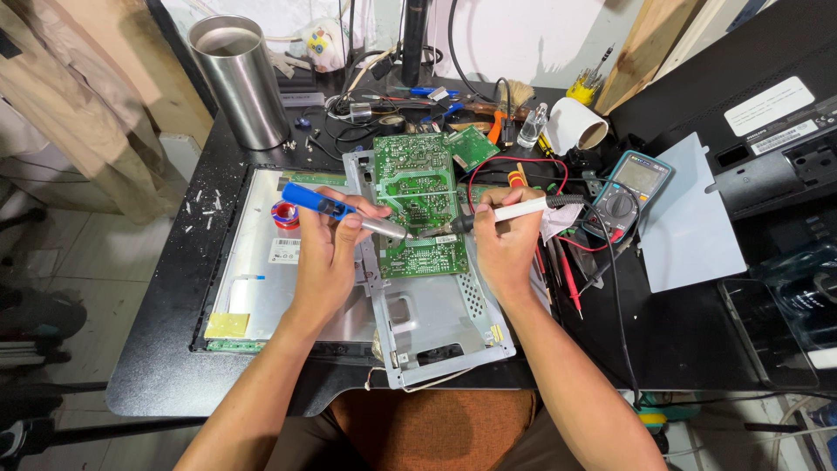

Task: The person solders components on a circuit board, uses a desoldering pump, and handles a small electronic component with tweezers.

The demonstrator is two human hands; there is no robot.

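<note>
The green circuit board lies at the centre of the frame on a grey metal chassis, long axis running from the top of the frame toward me, directly above and between my two hands. My left hand is closed around a blue desoldering pump, its metal nose pointing right toward the lower half of the board. My right hand is closed in a pen grip on a white soldering iron, its dark tip pointing left. The two tips meet, touching or nearly so, I cannot tell which, just above the board's lower section; both hands stand about equally near that spot. Count: one large board, one smaller green board above and right of it, one pump, one iron. Under the chassis, left of centre, lies one flat silver display panel. Right of my right hand sits one multimeter with red leads near it. One steel cylinder stands at upper left, one white tape roll at upper right. All rest on the black table.
</note>
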